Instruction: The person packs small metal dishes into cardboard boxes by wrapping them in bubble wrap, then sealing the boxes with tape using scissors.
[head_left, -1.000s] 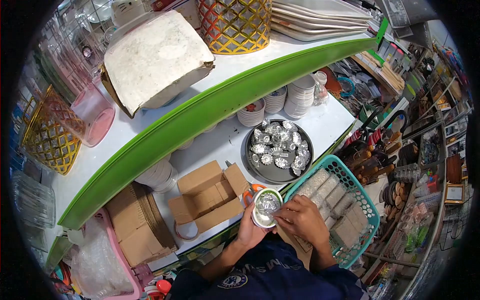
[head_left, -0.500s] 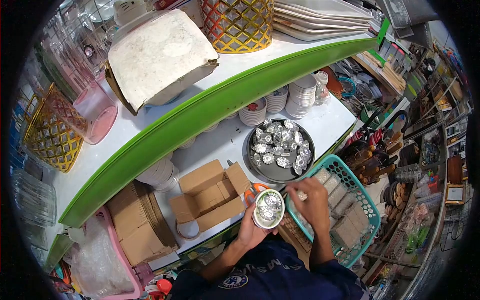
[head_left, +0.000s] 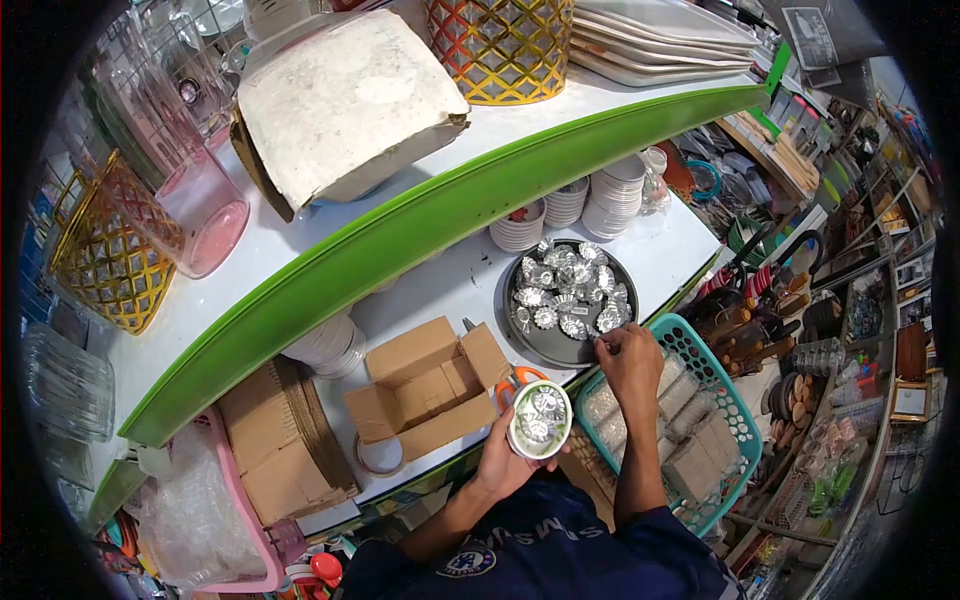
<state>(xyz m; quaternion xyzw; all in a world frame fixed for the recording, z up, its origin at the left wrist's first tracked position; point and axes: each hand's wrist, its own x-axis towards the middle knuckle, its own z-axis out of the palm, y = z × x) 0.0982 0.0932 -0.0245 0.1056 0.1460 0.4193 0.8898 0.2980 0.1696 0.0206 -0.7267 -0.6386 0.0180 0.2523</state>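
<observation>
My left hand (head_left: 497,462) is wrapped round a small white bowl (head_left: 517,443) with a green pattern inside. Several shiny fluted tart moulds (head_left: 541,412) lie in that bowl. My right hand (head_left: 630,368) is at the near right rim of a dark round pan (head_left: 527,338), its fingers drawn together. Whatever they may pinch is hidden. More silver tart moulds (head_left: 567,280) are heaped in the pan. Orange-handled scissors (head_left: 506,391) lie just behind the bowl, partly covered by it.
A teal basket (head_left: 735,408) with wrapped packs stands under my right forearm. An open cardboard box (head_left: 410,350) and a tape roll (head_left: 379,456) are left of the bowl. Stacked white bowls (head_left: 615,195) line the back. A green-edged shelf (head_left: 440,215) overhangs the counter.
My right hand has moved up from beside the bowl to the pan's rim. My left hand still holds the bowl. The view has shifted slightly.
</observation>
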